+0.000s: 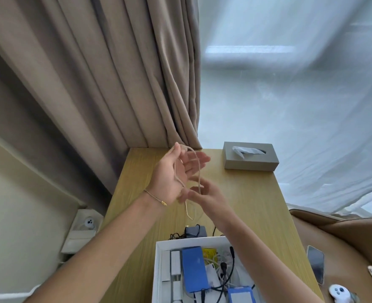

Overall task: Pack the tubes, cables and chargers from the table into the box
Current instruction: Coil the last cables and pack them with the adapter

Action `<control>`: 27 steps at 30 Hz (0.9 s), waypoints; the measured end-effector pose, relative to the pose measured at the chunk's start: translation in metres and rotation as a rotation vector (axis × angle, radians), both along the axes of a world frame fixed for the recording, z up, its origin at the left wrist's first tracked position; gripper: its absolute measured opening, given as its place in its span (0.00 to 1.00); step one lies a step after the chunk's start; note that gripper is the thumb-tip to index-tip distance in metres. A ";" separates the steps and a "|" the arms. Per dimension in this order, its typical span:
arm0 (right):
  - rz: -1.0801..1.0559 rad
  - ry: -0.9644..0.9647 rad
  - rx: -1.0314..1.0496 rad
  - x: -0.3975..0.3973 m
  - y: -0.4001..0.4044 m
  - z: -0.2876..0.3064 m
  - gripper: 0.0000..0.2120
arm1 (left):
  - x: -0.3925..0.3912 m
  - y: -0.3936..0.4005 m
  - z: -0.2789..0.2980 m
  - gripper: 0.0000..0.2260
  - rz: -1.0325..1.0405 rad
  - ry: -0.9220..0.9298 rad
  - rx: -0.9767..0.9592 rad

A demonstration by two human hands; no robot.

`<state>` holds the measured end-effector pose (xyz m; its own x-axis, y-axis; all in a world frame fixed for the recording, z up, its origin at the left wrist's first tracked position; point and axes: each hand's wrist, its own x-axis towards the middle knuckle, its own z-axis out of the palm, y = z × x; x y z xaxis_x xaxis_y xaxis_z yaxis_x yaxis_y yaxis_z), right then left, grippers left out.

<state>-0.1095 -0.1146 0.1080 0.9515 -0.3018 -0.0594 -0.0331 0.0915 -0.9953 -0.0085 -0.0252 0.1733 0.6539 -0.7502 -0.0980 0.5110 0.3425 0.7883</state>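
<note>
A thin beige cable [199, 171] is looped around my left hand [176, 173], which is raised palm-up above the wooden table [137, 215]. My right hand [207, 193] pinches the cable's lower part just below the left hand, and a loose loop hangs down under both. The white box [158, 270] stands at the near edge of the table. It holds a blue power bank [193, 270], white chargers [174, 263], a yellow packet and black and white cables. A black charger [194, 231] with a black cable lies on the table just behind the box.
A grey tissue box [250, 157] sits at the table's far right corner. Beige curtains hang behind the table on the left, white sheer ones on the right. A brown chair [344, 248] at right carries a phone [316, 263] and small white devices.
</note>
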 end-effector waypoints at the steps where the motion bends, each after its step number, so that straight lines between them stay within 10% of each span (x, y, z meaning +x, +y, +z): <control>1: 0.036 0.015 -0.023 -0.001 0.000 0.000 0.08 | 0.005 0.002 0.006 0.22 0.020 0.052 -0.041; 11: -0.061 0.037 0.032 -0.034 -0.066 -0.005 0.16 | 0.059 0.052 0.001 0.14 0.437 -0.404 0.343; 14: -0.060 0.035 -0.011 -0.037 -0.067 0.007 0.17 | 0.047 0.054 -0.012 0.08 0.335 -0.528 0.460; 19: 0.079 0.003 -0.092 -0.028 -0.039 0.037 0.14 | 0.000 0.036 -0.028 0.34 0.013 -0.867 0.523; 27: 0.028 0.080 -0.257 -0.032 -0.036 0.049 0.19 | -0.027 0.031 -0.022 0.24 -0.102 -1.010 0.501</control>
<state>-0.1418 -0.1504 0.1572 0.9550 -0.2906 -0.0593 -0.1113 -0.1660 -0.9798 -0.0351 0.0060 0.1514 0.5419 -0.8294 0.1356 -0.4302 -0.1351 0.8926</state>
